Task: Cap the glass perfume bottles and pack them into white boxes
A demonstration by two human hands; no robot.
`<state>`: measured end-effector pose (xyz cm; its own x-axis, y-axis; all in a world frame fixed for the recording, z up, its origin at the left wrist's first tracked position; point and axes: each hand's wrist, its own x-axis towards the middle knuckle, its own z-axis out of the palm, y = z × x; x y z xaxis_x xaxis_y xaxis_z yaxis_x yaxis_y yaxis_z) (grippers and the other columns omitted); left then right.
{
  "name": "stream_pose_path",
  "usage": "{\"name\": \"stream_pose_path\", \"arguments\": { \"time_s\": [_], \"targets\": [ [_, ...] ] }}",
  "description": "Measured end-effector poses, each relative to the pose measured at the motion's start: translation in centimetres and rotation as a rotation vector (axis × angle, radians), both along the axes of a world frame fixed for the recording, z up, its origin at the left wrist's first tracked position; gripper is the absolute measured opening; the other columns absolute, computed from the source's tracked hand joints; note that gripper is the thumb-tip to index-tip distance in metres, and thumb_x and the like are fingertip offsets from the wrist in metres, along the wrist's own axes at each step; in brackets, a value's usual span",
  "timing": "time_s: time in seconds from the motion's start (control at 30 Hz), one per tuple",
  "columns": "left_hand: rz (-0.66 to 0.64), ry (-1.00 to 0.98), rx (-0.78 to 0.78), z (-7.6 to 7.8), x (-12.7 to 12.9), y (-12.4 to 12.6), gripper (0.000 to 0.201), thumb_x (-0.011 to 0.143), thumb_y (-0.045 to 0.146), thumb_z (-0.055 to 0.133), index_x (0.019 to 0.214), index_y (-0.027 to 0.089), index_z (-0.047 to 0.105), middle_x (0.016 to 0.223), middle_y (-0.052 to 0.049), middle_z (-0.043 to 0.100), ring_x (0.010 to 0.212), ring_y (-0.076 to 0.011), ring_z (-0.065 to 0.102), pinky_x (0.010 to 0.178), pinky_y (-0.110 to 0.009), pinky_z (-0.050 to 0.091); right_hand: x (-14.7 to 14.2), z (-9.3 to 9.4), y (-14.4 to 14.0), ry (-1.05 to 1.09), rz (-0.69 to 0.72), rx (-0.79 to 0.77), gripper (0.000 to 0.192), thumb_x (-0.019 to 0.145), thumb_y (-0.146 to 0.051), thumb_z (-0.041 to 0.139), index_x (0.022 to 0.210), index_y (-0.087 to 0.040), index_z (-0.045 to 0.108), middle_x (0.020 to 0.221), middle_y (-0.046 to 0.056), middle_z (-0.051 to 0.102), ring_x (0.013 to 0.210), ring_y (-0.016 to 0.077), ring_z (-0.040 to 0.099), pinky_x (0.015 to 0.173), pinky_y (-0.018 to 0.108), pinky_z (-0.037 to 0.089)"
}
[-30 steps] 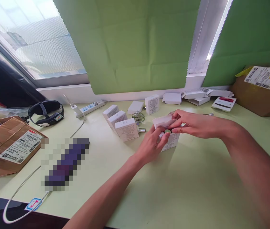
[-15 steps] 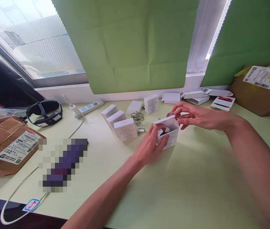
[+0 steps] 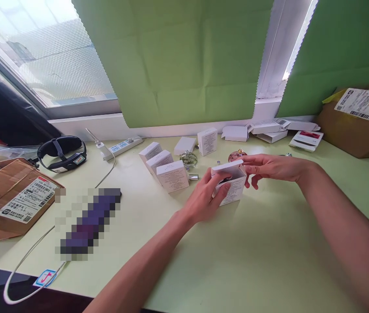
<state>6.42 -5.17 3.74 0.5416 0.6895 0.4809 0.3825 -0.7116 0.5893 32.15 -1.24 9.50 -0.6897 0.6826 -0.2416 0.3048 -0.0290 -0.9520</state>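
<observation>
My left hand (image 3: 205,193) is closed on a small white carton (image 3: 231,195) with fine print on its front. Its fingers reach over the open top, where part of something dark shows inside. My right hand (image 3: 262,168) is at the carton's right edge, thumb and fingertips against the side flap, the lower fingers curled. Just behind that hand sits a pink glass bottle (image 3: 237,154), partly hidden. To the left stand several similar white cartons (image 3: 172,178), with a silver cylindrical cap (image 3: 194,177) beside them and a clear ornate glass bottle (image 3: 189,160) behind.
More white boxes (image 3: 265,127) lie along the wall. Brown parcels stand at the right (image 3: 350,130) and left (image 3: 24,195). A black headset (image 3: 62,156), a power strip (image 3: 122,148), a white cable (image 3: 24,254) and a blurred-out dark object (image 3: 89,224) occupy the left side.
My right hand has come down from the pink bottle behind the carton to the carton's right side. The round silvery piece seen in the opening is now hidden. My left hand keeps its hold.
</observation>
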Motion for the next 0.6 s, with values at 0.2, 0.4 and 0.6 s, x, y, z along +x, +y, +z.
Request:
{"name": "stream_pose_path", "arguments": {
  "time_s": [0.2,0.4,0.6],
  "targets": [
    [0.041,-0.069,-0.087,-0.2,0.0,0.0,0.044,0.101,0.037,0.047,0.143,0.028,0.037,0.133,-0.011,0.055,0.111,-0.0231,0.059,0.088,-0.038,0.055,-0.1,-0.2,0.0,-0.013,0.019,-0.011,0.045,0.09,-0.049,0.064,0.132,-0.034,0.062,0.118,0.007,0.059,0.096,0.0204,0.061,0.074,0.033,0.054],
    [0.009,-0.092,-0.082,-0.4,0.1,0.0,0.044,0.101,0.035,0.047,0.143,0.028,0.035,0.132,-0.011,0.055,0.113,-0.0227,0.058,0.087,-0.037,0.055,-0.3,-0.6,0.2,0.026,0.02,-0.065,0.044,0.093,-0.051,0.059,0.133,-0.034,0.061,0.111,0.007,0.062,0.091,0.0196,0.063,0.068,0.032,0.053],
    [0.054,-0.149,-0.044,-1.7,-0.1,0.7,0.025,0.098,0.037,0.053,0.118,0.024,0.045,0.114,-0.006,0.054,0.095,-0.0159,0.059,0.081,-0.032,0.055,-1.0,-0.2,0.1,-0.026,0.006,-0.03,0.043,0.09,-0.046,0.065,0.131,-0.033,0.063,0.103,0.004,0.063,0.084,0.0175,0.062,0.064,0.029,0.05]
  ]
}}
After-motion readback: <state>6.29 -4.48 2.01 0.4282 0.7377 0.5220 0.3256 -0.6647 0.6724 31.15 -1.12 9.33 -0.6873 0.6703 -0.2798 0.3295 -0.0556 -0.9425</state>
